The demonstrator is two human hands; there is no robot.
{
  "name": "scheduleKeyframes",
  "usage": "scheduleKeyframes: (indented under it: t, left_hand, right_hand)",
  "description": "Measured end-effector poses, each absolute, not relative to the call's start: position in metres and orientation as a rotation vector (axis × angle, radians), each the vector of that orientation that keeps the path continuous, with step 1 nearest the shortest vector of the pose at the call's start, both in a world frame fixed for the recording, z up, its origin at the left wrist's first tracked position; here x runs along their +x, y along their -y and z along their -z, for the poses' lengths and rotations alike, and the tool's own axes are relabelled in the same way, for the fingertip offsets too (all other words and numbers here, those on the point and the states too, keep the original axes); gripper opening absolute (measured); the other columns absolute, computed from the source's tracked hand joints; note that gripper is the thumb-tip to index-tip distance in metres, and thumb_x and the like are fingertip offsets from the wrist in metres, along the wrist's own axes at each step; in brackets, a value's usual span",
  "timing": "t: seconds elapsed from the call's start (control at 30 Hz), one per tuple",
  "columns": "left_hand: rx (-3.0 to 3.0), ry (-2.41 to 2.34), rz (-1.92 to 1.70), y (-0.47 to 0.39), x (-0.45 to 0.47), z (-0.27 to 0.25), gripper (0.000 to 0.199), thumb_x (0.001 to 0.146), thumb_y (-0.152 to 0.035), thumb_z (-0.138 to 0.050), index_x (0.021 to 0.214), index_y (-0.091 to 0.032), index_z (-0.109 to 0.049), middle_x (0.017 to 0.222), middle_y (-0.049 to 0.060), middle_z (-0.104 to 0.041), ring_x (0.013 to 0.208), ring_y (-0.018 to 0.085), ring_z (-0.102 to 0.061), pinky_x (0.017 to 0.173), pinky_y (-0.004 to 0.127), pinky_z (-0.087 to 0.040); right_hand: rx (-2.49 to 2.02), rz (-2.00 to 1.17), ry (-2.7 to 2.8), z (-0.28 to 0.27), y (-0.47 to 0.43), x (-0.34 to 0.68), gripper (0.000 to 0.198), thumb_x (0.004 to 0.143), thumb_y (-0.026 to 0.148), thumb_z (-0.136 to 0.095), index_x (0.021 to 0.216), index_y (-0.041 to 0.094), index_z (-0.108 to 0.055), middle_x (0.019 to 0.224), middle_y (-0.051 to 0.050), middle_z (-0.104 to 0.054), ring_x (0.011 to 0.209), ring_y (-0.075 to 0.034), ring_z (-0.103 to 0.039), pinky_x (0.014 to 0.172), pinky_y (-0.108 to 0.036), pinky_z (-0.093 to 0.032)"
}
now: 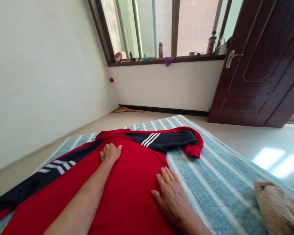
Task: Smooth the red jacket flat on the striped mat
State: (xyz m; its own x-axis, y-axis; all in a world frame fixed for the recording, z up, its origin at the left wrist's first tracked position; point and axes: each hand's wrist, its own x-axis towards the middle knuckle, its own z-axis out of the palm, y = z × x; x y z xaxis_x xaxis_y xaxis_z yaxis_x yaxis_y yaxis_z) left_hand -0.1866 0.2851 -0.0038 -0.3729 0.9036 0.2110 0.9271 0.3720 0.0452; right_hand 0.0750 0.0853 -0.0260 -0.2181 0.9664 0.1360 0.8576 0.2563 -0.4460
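Note:
A red long-sleeved top [134, 169] with navy sleeve panels and white stripes lies spread on a blue-and-white striped bed cover [210, 176]. My left hand [110, 152] rests just below the collar, fingers curled into the red cloth and thumb out to the side. Lower down, at the body's right edge, my right hand [170, 192] lies flat with its fingers stretched out. The right sleeve [176, 139] reaches across the cover, and its red cuff bends back toward me. The left sleeve [46, 171] runs down to the left picture edge.
A beige knitted cloth [279, 205] lies bunched at the lower right. Beyond the bed, a broom [127, 110] lies on the floor by the wall. Bottles and small items line the windowsill [147, 62], with a purple cloth [169, 60]. A dark red door [254, 65] stands at right.

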Motion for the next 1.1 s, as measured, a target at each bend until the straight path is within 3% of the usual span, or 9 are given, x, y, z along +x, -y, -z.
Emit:
scheduleKeyframes:
  t: [0.23, 0.5, 0.67, 1.1]
  left_hand:
    - [-1.659, 2.496, 0.198, -0.288, -0.192, 0.0, 0.066, 0.083, -0.05, -0.039, 0.126, -0.002, -0.052, 0.134, 0.026, -0.047, 0.127, 0.037, -0.041, 0.101, 0.045, -0.035]
    - [-1.655, 2.569, 0.188, -0.296, -0.201, 0.001, 0.071, 0.08, -0.057, -0.041, 0.126, -0.003, -0.052, 0.13, 0.026, -0.051, 0.121, 0.038, -0.048, 0.096, 0.047, -0.039]
    - [-1.629, 2.532, 0.227, -0.295, -0.205, 0.003, 0.077, 0.077, -0.062, -0.043, 0.128, -0.005, -0.05, 0.133, 0.026, -0.048, 0.125, 0.039, -0.043, 0.098, 0.048, -0.038]
    - [-1.727, 2.589, 0.245, -0.293, -0.211, 0.001, 0.083, 0.08, -0.065, -0.037, 0.135, -0.004, -0.04, 0.142, 0.026, -0.041, 0.133, 0.037, -0.036, 0.103, 0.053, -0.034]
  right_hand:
    - [-1.674, -0.397, 2.149, 0.028, -0.086, 0.075, 0.053, 0.091, 0.046, -0.051, 0.135, 0.018, -0.052, 0.15, -0.014, -0.039, 0.141, -0.03, -0.029, 0.115, -0.05, -0.025]
    - [-1.673, -0.397, 2.149, 0.025, -0.085, 0.075, 0.053, 0.091, 0.046, -0.051, 0.136, 0.018, -0.052, 0.15, -0.014, -0.038, 0.142, -0.03, -0.028, 0.116, -0.049, -0.024]
    - [-1.68, -0.399, 2.149, 0.024, -0.085, 0.074, 0.053, 0.091, 0.045, -0.051, 0.136, 0.018, -0.052, 0.15, -0.014, -0.038, 0.142, -0.03, -0.028, 0.116, -0.049, -0.024]
    - [-1.69, -0.399, 2.159, 0.023, -0.085, 0.075, 0.053, 0.091, 0.045, -0.05, 0.137, 0.017, -0.051, 0.15, -0.014, -0.038, 0.141, -0.029, -0.028, 0.116, -0.048, -0.025]
